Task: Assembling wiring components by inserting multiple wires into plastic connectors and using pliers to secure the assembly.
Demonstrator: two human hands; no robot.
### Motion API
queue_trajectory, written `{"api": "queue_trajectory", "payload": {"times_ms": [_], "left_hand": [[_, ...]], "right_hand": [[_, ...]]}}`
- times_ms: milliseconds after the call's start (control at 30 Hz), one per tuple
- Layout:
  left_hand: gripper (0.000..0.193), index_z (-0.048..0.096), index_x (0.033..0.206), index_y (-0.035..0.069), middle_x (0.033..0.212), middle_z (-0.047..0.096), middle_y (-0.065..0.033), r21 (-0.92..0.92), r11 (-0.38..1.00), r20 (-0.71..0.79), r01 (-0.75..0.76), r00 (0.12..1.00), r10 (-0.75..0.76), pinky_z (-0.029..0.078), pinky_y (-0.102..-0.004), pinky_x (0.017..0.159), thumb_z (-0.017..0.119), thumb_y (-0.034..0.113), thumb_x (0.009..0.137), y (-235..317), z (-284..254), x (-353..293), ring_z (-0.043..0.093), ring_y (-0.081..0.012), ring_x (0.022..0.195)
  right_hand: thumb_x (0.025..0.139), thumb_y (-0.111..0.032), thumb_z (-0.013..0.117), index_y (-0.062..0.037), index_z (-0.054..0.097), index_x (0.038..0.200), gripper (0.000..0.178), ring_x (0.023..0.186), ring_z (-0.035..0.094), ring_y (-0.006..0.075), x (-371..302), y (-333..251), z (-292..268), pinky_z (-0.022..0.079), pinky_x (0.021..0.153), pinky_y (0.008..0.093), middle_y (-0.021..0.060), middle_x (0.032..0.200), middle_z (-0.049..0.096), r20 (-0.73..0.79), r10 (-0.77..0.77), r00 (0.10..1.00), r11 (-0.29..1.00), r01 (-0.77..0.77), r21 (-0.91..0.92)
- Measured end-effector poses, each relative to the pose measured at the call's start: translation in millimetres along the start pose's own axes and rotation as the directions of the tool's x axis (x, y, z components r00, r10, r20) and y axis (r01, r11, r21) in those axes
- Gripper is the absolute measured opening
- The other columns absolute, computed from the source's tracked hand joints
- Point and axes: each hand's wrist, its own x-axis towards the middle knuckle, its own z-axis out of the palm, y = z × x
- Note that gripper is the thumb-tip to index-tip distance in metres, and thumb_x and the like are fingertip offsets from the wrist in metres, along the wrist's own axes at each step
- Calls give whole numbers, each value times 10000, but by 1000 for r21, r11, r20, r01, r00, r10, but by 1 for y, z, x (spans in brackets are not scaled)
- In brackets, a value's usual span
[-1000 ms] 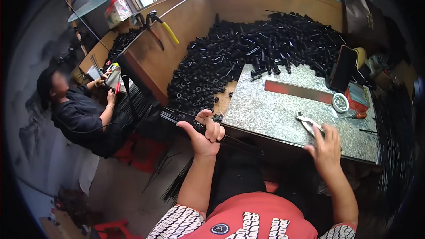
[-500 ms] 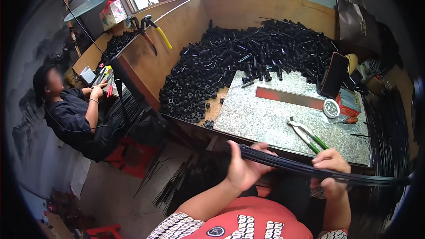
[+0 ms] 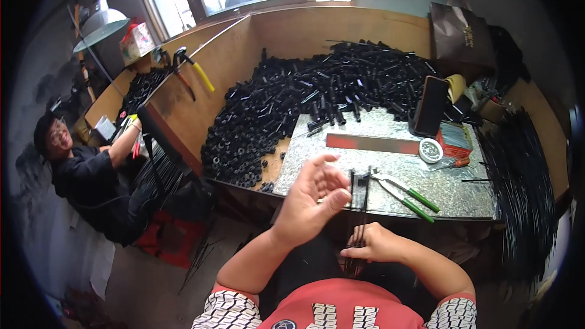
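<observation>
My right hand (image 3: 379, 244) is closed around a bundle of thin black rods (image 3: 364, 210), held upright in front of my lap at the table's near edge. The rods' upper ends look dark and thicker. Just left of them my left hand (image 3: 314, 198) is raised, palm turned toward the rods, with loosely curved fingers and nothing in it. To the right of the rod tops, pliers with green handles (image 3: 407, 196) lie on the speckled stone slab (image 3: 292, 167). The lower ends of the rods are hidden behind my right hand and lap.
Black tubular parts (image 3: 341, 79) and small ring-like pieces (image 3: 234, 155) are heaped behind the slab. A flat metal strip (image 3: 372, 143), white dish (image 3: 431, 150), phone (image 3: 429, 106) and red box (image 3: 454, 140) stand nearby. Long black rods (image 3: 524, 176) hang right; a co-worker (image 3: 91, 176) sits left.
The rod bundle has swung from lying across both hands to upright in my right hand. My left hand has let go of it and risen. The co-worker's head has turned.
</observation>
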Motion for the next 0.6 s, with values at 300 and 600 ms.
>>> {"api": "queue_trajectory", "payload": {"times_ms": [300,600], "left_hand": [[136,621,880,4,857,610,-56,-157,987,115,-37,992,56,443,-268,797,721,37,794,21,-7,31,570,-142,848],[89,632,840,-16,843,628,-79,-79,997,209,22,978,-6,484,-232,699,704,-25,788,26,5,49,592,-114,772]], "right_hand": [[802,-374,713,-6,644,894,385,742,642,225,8,4,-13,501,674,337,118,779,630,105,-167,980,967,184,-177],[840,-168,705,-39,624,875,156,675,457,22,-2,-68,-91,384,602,215,-49,734,558,-248,-385,889,803,455,385]]}}
